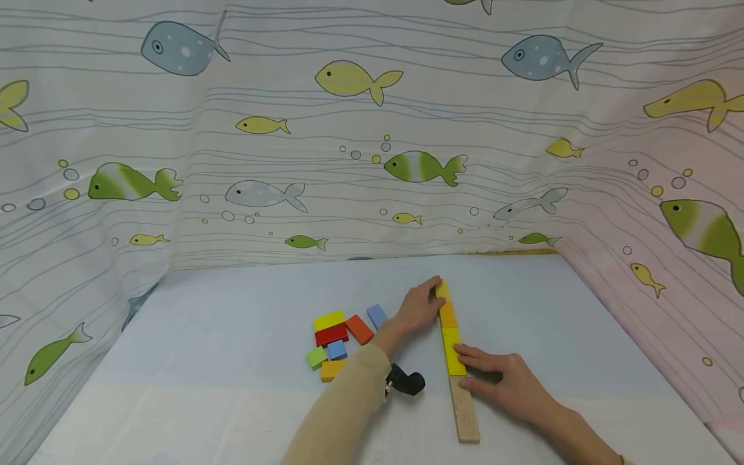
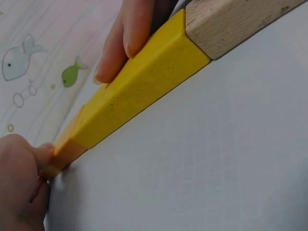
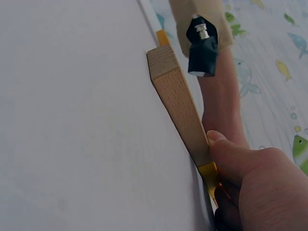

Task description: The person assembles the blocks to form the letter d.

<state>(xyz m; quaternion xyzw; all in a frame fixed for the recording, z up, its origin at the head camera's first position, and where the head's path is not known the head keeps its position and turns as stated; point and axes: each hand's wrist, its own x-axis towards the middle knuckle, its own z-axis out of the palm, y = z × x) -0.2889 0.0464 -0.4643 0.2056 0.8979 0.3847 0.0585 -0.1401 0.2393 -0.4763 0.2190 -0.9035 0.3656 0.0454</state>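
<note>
Rectangular blocks lie end to end in a row: a far yellow block [image 1: 443, 290], an orange block [image 1: 447, 315], a longer yellow block [image 1: 454, 352] and a bare wooden block [image 1: 464, 410] nearest me. At the far end my left hand [image 1: 417, 307] touches the row's left side, thumb near the orange block and index finger by the yellow block's far end. My right hand [image 1: 513, 386] rests against the right side, fingers at the longer yellow block and thumb by the wooden block. In the left wrist view, the right fingers [image 2: 138, 29] lie along the yellow block.
Left of the row lie loose blocks: yellow [image 1: 329, 320], red [image 1: 331, 334], orange-red [image 1: 360, 329], blue [image 1: 377, 316], a small blue cube [image 1: 337, 350], green [image 1: 317, 358] and orange [image 1: 333, 371]. A black wrist camera [image 1: 409, 381] sits at the left sleeve. Fish-patterned cloth [image 1: 349, 161] surrounds the white table [image 1: 221, 336].
</note>
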